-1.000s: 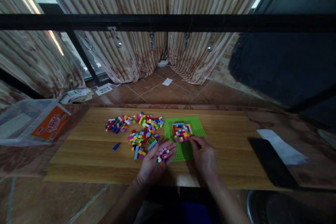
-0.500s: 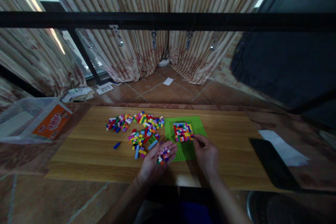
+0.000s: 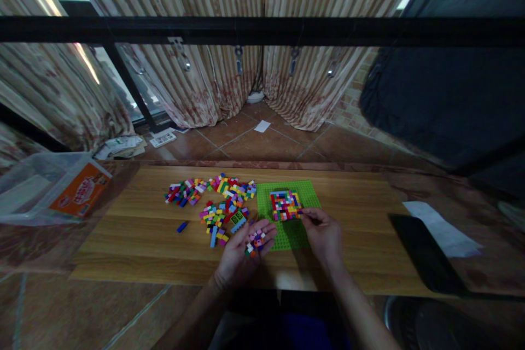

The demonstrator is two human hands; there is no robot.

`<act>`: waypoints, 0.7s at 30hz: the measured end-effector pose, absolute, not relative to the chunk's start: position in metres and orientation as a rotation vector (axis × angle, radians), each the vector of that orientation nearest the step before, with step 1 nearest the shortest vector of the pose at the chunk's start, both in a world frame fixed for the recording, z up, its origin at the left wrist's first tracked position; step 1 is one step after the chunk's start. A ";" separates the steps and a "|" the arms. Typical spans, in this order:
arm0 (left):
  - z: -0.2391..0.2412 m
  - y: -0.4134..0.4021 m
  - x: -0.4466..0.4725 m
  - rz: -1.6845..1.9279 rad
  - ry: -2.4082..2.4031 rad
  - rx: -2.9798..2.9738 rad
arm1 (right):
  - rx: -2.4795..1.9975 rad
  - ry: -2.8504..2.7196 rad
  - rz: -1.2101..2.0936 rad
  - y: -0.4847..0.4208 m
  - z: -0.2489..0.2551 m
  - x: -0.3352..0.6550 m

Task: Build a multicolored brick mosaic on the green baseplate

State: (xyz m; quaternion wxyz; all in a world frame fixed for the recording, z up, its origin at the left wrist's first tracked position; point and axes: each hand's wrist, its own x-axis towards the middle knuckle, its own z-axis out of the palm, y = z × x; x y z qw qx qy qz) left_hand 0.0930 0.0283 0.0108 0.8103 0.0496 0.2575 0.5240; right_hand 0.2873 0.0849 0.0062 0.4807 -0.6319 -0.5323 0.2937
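Observation:
My left hand [image 3: 241,251] lies palm up at the table's near edge, cupping a small heap of coloured bricks [image 3: 255,241]. My right hand [image 3: 324,235] rests at the lower right corner of the block of multicoloured bricks [image 3: 285,205] built on the green baseplate [image 3: 305,191]. Its fingers are pinched together by that corner; what they hold is too small to make out. Loose coloured bricks [image 3: 221,199] are spread left of the baseplate, and a single blue brick [image 3: 182,226] lies apart.
A clear plastic tub with an orange label [image 3: 53,188] sits at the table's left end. A black flat object [image 3: 422,254] and a white sheet [image 3: 441,229] lie to the right. A black bar [image 3: 262,30] crosses above, before striped curtains.
My right hand has shifted slightly right and back along the brick block's lower right corner. The left hand has stayed put with its bricks.

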 end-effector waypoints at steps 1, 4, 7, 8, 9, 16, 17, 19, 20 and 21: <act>0.011 0.028 0.093 1.120 0.555 0.102 | -1.541 -1.303 0.716 0.085 0.007 0.287; 0.013 0.029 0.094 1.121 0.582 0.083 | -1.540 -1.321 0.711 0.086 0.008 0.288; 0.015 0.030 0.095 1.122 0.606 0.070 | -1.565 -1.364 0.686 0.085 0.010 0.288; 0.016 0.030 0.095 1.122 0.609 0.068 | -1.577 -1.380 0.665 0.083 0.011 0.288; 0.016 0.029 0.095 1.123 0.608 0.068 | -1.589 -1.397 0.637 0.081 0.012 0.287; 0.015 0.029 0.094 1.106 0.561 0.063 | -1.475 -1.587 0.489 0.050 0.025 0.265; 0.014 0.030 0.093 1.103 0.552 0.059 | -1.421 -1.652 0.507 0.046 0.027 0.260; 0.014 0.031 0.093 1.103 0.534 0.056 | -1.318 -1.788 0.554 0.041 0.029 0.251; 0.014 0.031 0.093 1.106 0.526 0.056 | -1.279 -1.848 0.572 0.039 0.029 0.247; 0.014 0.031 0.093 1.108 0.520 0.058 | -1.251 -1.894 0.579 0.038 0.029 0.243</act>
